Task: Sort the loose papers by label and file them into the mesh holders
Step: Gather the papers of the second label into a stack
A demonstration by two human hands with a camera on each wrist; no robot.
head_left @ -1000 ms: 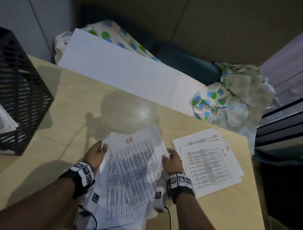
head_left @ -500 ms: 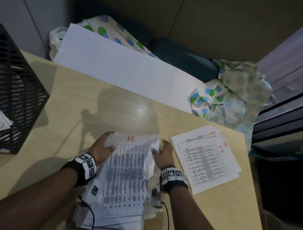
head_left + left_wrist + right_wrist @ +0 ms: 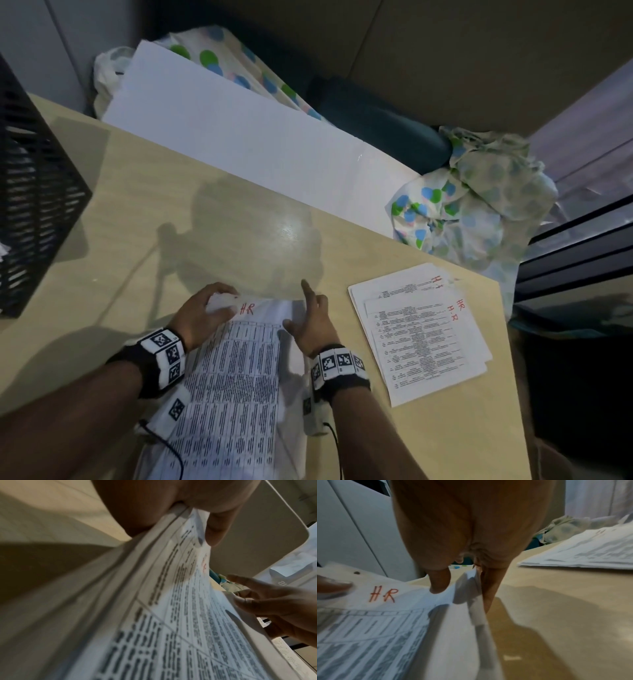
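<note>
A stack of printed papers (image 3: 239,377) lies in front of me on the wooden table (image 3: 171,212), its top sheet marked "HR" in red (image 3: 382,596). My left hand (image 3: 202,308) grips the stack's top left corner, thumb on top (image 3: 217,524). My right hand (image 3: 308,317) pinches the top sheet's right edge, thumb (image 3: 440,584) on the paper and index finger pointing forward. A second pile of sheets marked "HR" (image 3: 421,335) lies flat to the right. A black mesh holder (image 3: 30,192) stands at the far left with paper inside.
A large white board (image 3: 239,130) leans along the table's far edge. Spotted cloth (image 3: 472,205) is bunched beyond the far right corner. The table's right edge drops off just past the sorted pile (image 3: 590,553).
The top HR sheet, skewed a second ago, now lies square on the stack. Both hands slid up to its top edge, and the right index finger lifted off the paper.
</note>
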